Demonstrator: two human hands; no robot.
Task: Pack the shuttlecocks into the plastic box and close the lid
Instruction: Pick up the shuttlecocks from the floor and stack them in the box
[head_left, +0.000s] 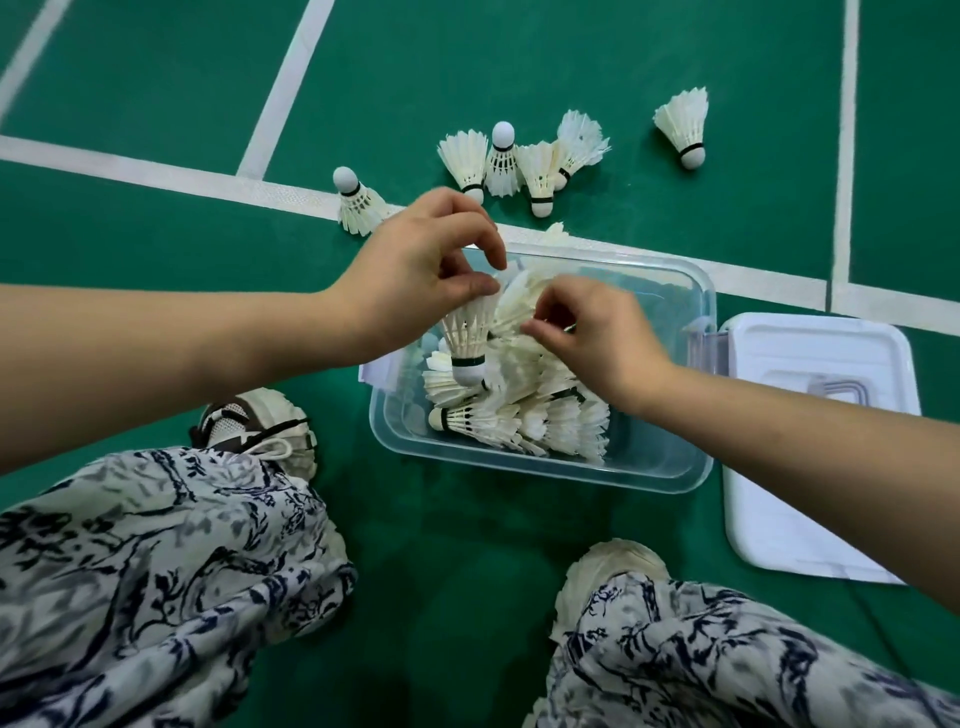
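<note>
At mid-frame the left hand pinches a feather shuttlecock by its skirt rim, cork down, over the clear plastic box. The right hand pinches the feathers of a second shuttlecock beside it. A pile already lies in the box, and the loose shuttlecocks sit on the court floor at upper centre. These look near weightless, with brittle feathers that crush easily, so the firm cork base seems the safer hold. The white lid lies at right, off the box.
</note>
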